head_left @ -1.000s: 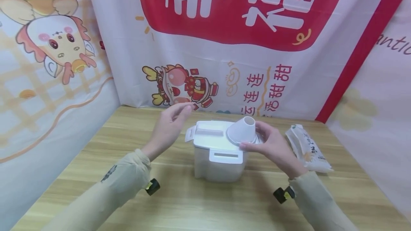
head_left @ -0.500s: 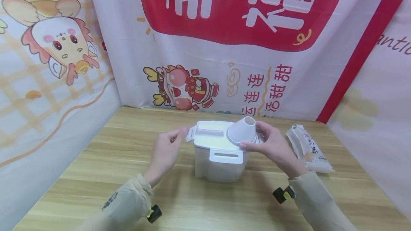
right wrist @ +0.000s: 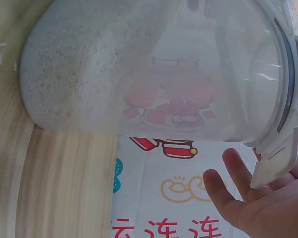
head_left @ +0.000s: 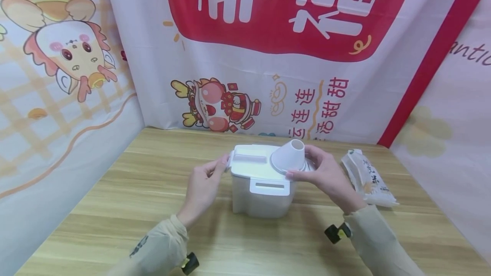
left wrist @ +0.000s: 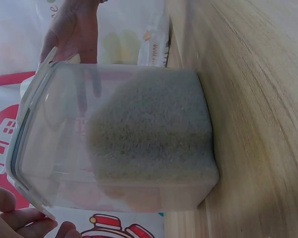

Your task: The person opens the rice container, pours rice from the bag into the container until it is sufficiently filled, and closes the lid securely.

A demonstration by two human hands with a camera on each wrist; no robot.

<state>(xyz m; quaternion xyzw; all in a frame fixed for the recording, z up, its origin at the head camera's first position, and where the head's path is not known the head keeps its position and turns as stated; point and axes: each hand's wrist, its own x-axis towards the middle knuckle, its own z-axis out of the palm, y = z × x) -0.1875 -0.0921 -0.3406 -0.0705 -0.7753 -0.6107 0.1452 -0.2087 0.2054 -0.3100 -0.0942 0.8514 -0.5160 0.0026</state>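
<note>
A translucent rice container [head_left: 261, 205] stands upright on the wooden table, partly filled with rice [left wrist: 149, 129]. Its white lid [head_left: 245, 167] bears a hollow cone-shaped piece [head_left: 288, 159], with flap latches around the rim. At the left end, my left hand [head_left: 203, 182] pinches the side latch [left wrist: 47, 210] between thumb and fingers. My right hand [head_left: 330, 176] grips the lid's right end, thumb at the front beside the cone and fingers toward the back. In the right wrist view, two of its fingers [right wrist: 218, 193] extend below the raised right latch [right wrist: 275, 161].
A white printed packet [head_left: 370, 180] lies on the wooden table [head_left: 245, 246] to the container's right. Printed cloth [head_left: 238, 58] hangs behind the table and along both sides. A few loose rice grains [right wrist: 2, 45] lie near the container's base.
My left hand has come down from above the container's left side and rightward onto the left latch, which now hangs lower. The right hand and container stay in place.
</note>
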